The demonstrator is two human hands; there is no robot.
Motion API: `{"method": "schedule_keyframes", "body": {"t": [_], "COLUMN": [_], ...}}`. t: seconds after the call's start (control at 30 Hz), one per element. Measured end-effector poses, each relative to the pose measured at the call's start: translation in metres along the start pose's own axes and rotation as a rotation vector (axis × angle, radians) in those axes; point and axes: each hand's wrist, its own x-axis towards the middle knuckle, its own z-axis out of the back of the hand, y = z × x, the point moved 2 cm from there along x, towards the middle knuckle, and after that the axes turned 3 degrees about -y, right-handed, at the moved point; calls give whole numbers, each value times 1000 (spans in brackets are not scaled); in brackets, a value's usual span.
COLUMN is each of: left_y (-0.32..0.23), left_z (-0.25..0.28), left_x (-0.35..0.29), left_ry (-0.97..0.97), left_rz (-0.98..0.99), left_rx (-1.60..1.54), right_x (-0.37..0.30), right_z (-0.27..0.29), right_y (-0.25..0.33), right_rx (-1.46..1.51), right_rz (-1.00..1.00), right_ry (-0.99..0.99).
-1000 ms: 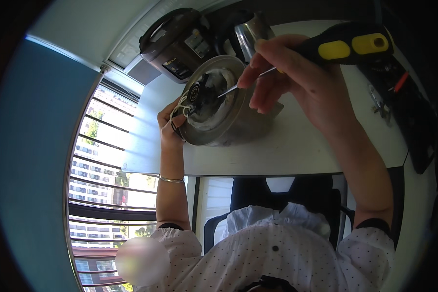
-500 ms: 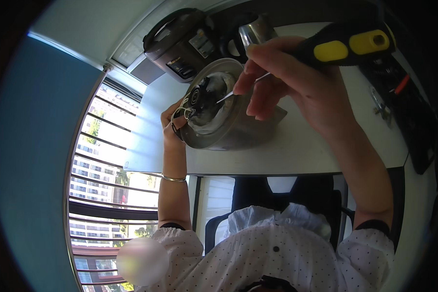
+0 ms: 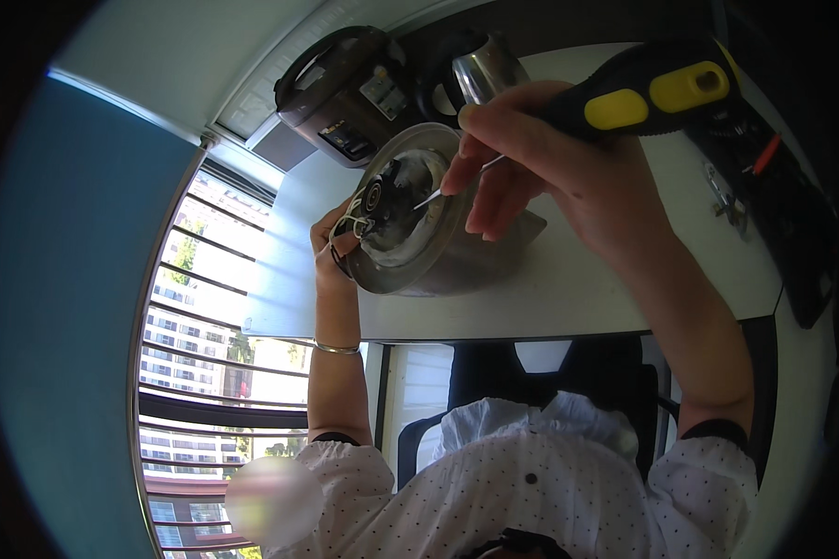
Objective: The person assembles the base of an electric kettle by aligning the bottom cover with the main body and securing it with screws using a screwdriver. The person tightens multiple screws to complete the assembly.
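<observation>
An electric kettle (image 3: 480, 256) with a grey metal body lies tipped on the table, its opened underside facing left and toward me. Inside that underside sits a black round connector (image 3: 374, 197), with thin pale wires (image 3: 356, 222) looping out near its left edge. My left hand (image 3: 329, 233) grips this edge, fingers curled round it beside the wires. In my right hand (image 3: 555, 158) is a screwdriver (image 3: 615, 107) with a black and yellow handle. Its thin shaft points down-left into the underside, the tip by the black parts; whether it touches a screw I cannot tell.
A brown rice cooker (image 3: 345, 98) and a shiny metal kettle (image 3: 483, 70) stand behind on the white table (image 3: 625, 298). At the right lie small metal parts (image 3: 727, 205) and a dark strip-shaped thing (image 3: 802, 242) with a red piece. A window with blinds (image 3: 224, 317) is at left.
The view has shifted slightly. The screwdriver handle and my right hand sit a little further left, and the kettle's underside has turned slightly. Both hands keep their hold.
</observation>
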Motion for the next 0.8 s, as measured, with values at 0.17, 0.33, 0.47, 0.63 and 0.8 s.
{"method": "schedule_keyframes", "body": {"t": [0.17,0.33,0.47,0.63,0.8], "left_y": [-5,1,3,6,4], "left_z": [-10,10,8,13,12], "left_x": [-3,4,1,-3,-2], "left_ry": [122,72,43,-4,30], "left_rz": [-121,57,36,18,1], "left_rx": [53,83,94,143,133], "right_x": [-3,-10,-12,-16,-17], "right_z": [-1,-2,0,0,-1], "right_y": [5,7,8,0,-1], "right_rx": [69,83,8,69,55], "right_rz": [-15,-10,42,99,102], "right_ry": [15,10,52,80,82]}}
